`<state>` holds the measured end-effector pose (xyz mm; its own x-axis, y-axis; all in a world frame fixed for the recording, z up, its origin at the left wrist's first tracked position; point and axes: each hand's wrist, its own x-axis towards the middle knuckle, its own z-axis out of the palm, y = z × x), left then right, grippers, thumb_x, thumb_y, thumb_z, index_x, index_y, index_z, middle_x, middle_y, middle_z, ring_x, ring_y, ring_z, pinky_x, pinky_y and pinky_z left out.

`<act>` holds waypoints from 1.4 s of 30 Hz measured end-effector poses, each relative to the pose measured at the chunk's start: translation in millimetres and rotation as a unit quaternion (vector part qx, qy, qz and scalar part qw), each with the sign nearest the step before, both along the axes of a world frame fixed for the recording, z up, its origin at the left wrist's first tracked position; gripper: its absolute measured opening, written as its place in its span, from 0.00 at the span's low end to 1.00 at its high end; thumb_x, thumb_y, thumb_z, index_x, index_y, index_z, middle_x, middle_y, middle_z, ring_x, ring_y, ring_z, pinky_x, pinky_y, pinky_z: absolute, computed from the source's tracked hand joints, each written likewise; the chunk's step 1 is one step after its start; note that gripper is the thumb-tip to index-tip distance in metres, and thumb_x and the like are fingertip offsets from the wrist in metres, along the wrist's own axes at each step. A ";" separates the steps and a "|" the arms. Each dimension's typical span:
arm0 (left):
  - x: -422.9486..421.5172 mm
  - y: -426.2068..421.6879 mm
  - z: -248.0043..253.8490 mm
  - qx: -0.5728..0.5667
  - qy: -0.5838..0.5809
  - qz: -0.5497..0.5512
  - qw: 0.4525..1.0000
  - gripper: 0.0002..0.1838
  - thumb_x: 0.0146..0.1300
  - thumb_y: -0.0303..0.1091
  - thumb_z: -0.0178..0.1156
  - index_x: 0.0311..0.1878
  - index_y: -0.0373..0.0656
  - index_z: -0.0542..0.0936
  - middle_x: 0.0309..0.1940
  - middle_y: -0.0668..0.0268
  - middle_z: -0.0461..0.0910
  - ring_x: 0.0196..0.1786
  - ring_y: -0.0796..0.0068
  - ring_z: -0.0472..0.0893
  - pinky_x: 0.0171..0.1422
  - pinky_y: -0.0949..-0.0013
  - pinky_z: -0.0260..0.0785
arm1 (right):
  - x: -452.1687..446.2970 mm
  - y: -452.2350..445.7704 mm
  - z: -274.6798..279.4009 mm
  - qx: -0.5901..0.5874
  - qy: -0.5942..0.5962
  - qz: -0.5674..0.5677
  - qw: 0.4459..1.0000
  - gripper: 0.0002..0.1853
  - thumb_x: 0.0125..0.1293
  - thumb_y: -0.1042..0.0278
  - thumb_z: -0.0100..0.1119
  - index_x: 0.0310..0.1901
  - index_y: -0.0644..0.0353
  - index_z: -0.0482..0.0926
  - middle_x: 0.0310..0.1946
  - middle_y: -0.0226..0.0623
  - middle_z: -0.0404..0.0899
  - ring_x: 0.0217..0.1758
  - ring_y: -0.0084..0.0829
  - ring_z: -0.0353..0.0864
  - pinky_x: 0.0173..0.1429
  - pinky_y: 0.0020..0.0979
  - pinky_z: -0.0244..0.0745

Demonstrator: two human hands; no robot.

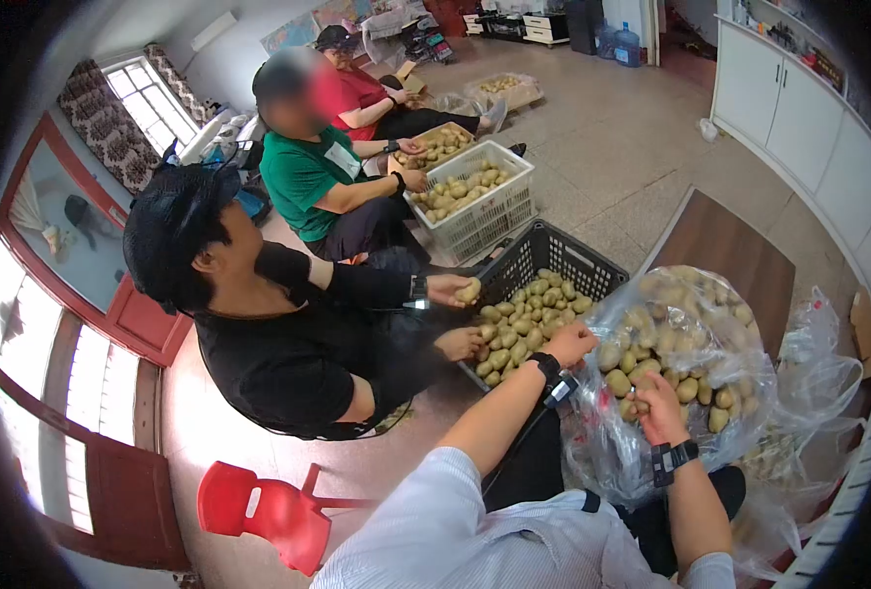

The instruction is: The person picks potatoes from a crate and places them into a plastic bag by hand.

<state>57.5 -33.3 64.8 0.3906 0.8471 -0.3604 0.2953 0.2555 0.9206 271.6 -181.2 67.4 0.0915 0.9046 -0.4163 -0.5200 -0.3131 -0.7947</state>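
Observation:
My left hand (569, 344) is closed at the near edge of a clear plastic bag (593, 432), its fingers pinching the film beside the black crate. The bag is full of olive-brown kiwifruit (644, 368). Inside its opening, my right hand (661, 408) curls its fingers around a kiwifruit (630, 408), partly hidden by the fingers. Left of the bag stands a black plastic crate (585, 257) holding many loose kiwifruit (529, 319). Both my wrists wear dark bands.
A person in black (278, 334) sits left of the crate, one hand holding a kiwifruit (468, 291). Beyond are a white crate (485, 211) and two more seated people. A red stool (269, 515) stands lower left; a brown board (725, 255) lies behind the bag.

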 end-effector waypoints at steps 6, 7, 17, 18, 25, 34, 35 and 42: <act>-0.9 -1.9 4.1 -0.005 0.018 -0.028 0.999 0.16 0.64 0.44 0.58 0.41 0.38 0.78 0.30 0.66 0.79 0.21 0.75 0.80 0.20 0.73 0.68 | -9.1 -0.1 17.7 -0.035 -0.090 0.051 0.994 0.17 0.66 0.66 0.56 0.54 0.61 0.69 0.37 0.37 0.78 0.25 0.27 0.78 0.23 0.26 0.72; -0.5 -0.6 3.3 -0.011 0.018 -0.023 1.000 0.16 0.64 0.44 0.58 0.41 0.38 0.78 0.30 0.66 0.79 0.21 0.75 0.80 0.20 0.73 0.68 | -10.3 -0.2 18.6 -0.034 -0.111 0.076 0.990 0.14 0.68 0.62 0.56 0.50 0.61 0.71 0.35 0.36 0.79 0.21 0.26 0.77 0.20 0.24 0.71; 1.6 -1.7 17.8 -0.131 -0.059 -0.082 0.986 0.29 0.66 0.54 0.56 0.55 0.36 0.72 0.43 0.54 0.79 0.22 0.69 0.82 0.19 0.70 0.71 | -31.2 16.5 50.4 -0.039 -0.196 0.128 0.972 0.20 0.71 0.47 0.52 0.40 0.59 0.74 0.22 0.26 0.70 0.16 0.17 0.64 0.17 0.23 0.58; 2.6 -2.3 17.9 -0.170 -0.074 -0.095 0.978 0.30 0.67 0.55 0.55 0.57 0.35 0.71 0.46 0.52 0.78 0.22 0.67 0.82 0.19 0.69 0.71 | -34.3 18.6 49.0 -0.039 -0.195 0.125 0.972 0.20 0.71 0.47 0.52 0.40 0.59 0.74 0.22 0.26 0.70 0.16 0.17 0.64 0.17 0.23 0.58; 3.9 -3.9 20.1 -0.162 -0.067 -0.240 0.955 0.25 0.68 0.52 0.56 0.54 0.38 0.72 0.39 0.59 0.79 0.25 0.70 0.82 0.22 0.69 0.73 | -47.7 28.5 27.5 0.059 -0.232 0.111 0.965 0.15 0.71 0.55 0.53 0.41 0.60 0.72 0.22 0.25 0.69 0.18 0.16 0.65 0.20 0.22 0.60; -10.0 13.0 -2.2 -0.177 -0.125 -0.107 0.970 0.22 0.68 0.50 0.58 0.53 0.43 0.74 0.33 0.68 0.77 0.25 0.76 0.79 0.24 0.71 0.74 | 1.5 12.7 -44.4 0.146 -0.501 0.039 0.852 0.15 0.65 0.66 0.59 0.50 0.65 0.73 0.39 0.43 0.77 0.45 0.40 0.77 0.51 0.37 0.72; -13.3 16.6 -7.2 -0.177 -0.125 -0.107 0.970 0.22 0.68 0.50 0.58 0.53 0.43 0.74 0.33 0.68 0.77 0.25 0.76 0.79 0.24 0.71 0.74 | 9.5 7.4 -48.8 0.137 -0.557 0.014 0.819 0.16 0.63 0.68 0.60 0.50 0.65 0.73 0.43 0.47 0.77 0.48 0.45 0.76 0.54 0.39 0.70; -37.0 37.1 -46.6 -0.166 -0.094 0.097 0.977 0.18 0.67 0.47 0.57 0.51 0.43 0.75 0.35 0.65 0.78 0.27 0.72 0.80 0.26 0.69 0.77 | 43.9 -28.8 -45.4 0.048 -0.730 -0.029 0.681 0.21 0.57 0.72 0.62 0.53 0.63 0.73 0.53 0.49 0.73 0.59 0.52 0.67 0.65 0.46 0.61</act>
